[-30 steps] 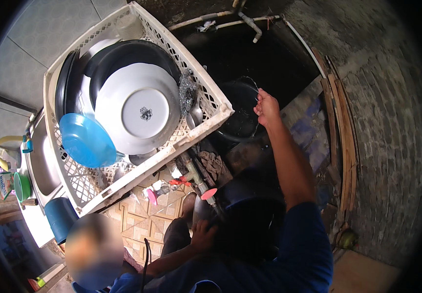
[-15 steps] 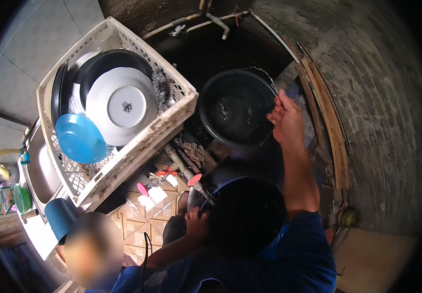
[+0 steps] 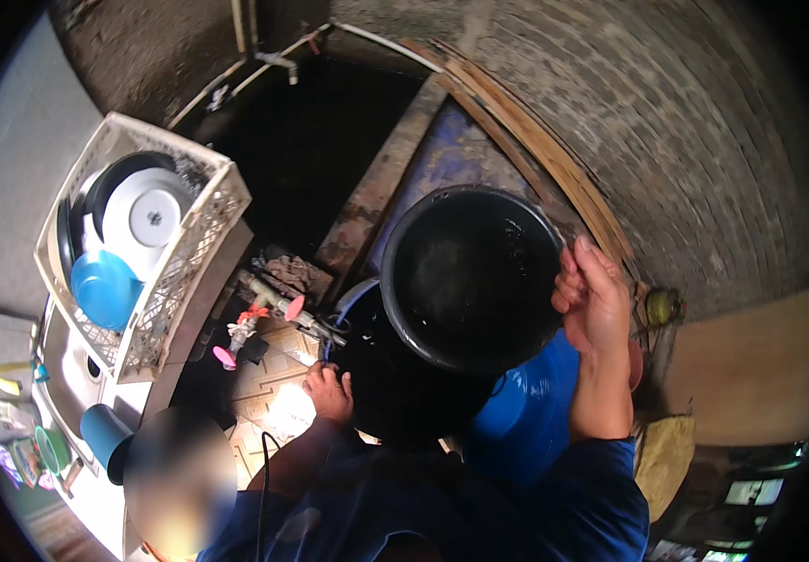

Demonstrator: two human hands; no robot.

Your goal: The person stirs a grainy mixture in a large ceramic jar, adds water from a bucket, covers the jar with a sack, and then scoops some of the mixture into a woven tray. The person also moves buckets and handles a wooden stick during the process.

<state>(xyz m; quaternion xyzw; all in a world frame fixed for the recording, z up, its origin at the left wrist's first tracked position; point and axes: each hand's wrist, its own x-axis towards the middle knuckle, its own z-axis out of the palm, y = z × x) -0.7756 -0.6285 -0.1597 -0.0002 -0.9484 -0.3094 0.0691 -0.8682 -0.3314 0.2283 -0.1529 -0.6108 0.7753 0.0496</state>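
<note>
A black bucket (image 3: 470, 281) with water in it hangs tilted from my right hand (image 3: 596, 290). My right fingers are closed at its right edge, where a thin wire handle showed a moment earlier. Below it stands a wide dark container (image 3: 414, 407) with a bluish rim, its inside mostly in shadow. The bucket overlaps that container's far right part. My left hand (image 3: 330, 391) rests at the container's left edge, fingers curled over the rim. A bright blue tub (image 3: 531, 403) sits right of the dark container, under my right forearm.
A white plastic crate (image 3: 184, 281) holds plates, dark pans and a blue bowl. Valves with pink handles (image 3: 294, 307) jut out beside the left hand. A dark basin (image 3: 301, 159) lies beyond, wooden planks (image 3: 517, 122) along the wall. A person's blurred head (image 3: 180, 482) is lower left.
My right hand has brought the bucket from above the dark basin back toward me and to the right, over the dark container. My left hand stays at the container's rim. The view has shifted right.
</note>
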